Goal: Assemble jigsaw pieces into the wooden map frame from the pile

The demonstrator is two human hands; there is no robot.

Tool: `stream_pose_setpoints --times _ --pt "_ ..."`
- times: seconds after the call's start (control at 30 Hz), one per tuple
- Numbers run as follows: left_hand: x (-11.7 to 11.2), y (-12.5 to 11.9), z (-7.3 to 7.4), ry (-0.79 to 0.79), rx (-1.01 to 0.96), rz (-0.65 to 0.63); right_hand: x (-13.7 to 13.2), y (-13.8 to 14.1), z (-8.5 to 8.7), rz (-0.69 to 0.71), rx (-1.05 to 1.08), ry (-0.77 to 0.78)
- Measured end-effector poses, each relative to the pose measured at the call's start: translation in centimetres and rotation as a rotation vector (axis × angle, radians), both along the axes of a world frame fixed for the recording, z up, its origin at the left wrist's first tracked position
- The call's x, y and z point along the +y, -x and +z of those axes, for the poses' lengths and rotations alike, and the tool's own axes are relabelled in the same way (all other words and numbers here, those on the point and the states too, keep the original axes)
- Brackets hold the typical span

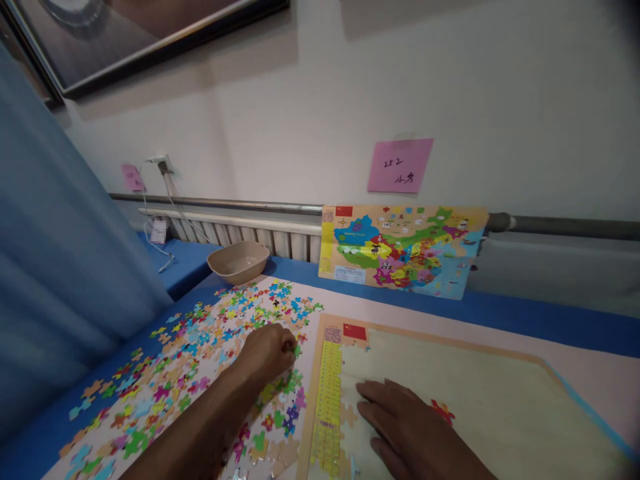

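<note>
My left hand (270, 350) is closed over the spread of loose jigsaw pieces (195, 343), its fingers curled down; whatever may be in them is hidden. Flat on the pale puzzle board (480, 380) rests my right hand (403, 417), fingers stretched out. The board has a tan border with a red flag corner and a yellow text strip (327, 393) down its left side. A red jigsaw piece (443, 411) lies just beyond my right hand. Several tan pieces (348, 417) sit along the inner edge of the yellow strip.
A colourful map picture (400, 250) leans against the wall pipe at the back. Left of it stands a beige plastic basin (239, 261). A blue curtain (65, 233) hangs at the left. Above, a pink note (401, 165) is stuck to the wall.
</note>
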State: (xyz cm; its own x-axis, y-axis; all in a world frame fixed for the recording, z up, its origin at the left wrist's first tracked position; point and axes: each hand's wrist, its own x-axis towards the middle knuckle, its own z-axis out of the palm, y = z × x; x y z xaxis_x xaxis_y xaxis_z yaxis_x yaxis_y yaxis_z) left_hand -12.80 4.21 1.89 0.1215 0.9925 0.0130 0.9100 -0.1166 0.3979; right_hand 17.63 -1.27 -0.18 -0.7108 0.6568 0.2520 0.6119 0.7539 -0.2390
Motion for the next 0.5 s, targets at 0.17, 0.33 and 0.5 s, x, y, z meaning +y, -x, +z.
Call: stream_pose_setpoints --times 0.17,0.33,0.5 --pt "0.3 0.3 -1.0 -0.018 -0.172 0.063 0.1 0.4 0.4 0.004 -0.049 0.02" --pt "-0.6 0.8 -0.9 0.053 -0.498 0.114 0.1 0.0 0.0 -0.001 -0.019 0.006" --pt "-3.3 0.6 0.5 0.106 -0.849 0.173 0.3 -0.1 -0.2 0.013 0.016 -0.023"
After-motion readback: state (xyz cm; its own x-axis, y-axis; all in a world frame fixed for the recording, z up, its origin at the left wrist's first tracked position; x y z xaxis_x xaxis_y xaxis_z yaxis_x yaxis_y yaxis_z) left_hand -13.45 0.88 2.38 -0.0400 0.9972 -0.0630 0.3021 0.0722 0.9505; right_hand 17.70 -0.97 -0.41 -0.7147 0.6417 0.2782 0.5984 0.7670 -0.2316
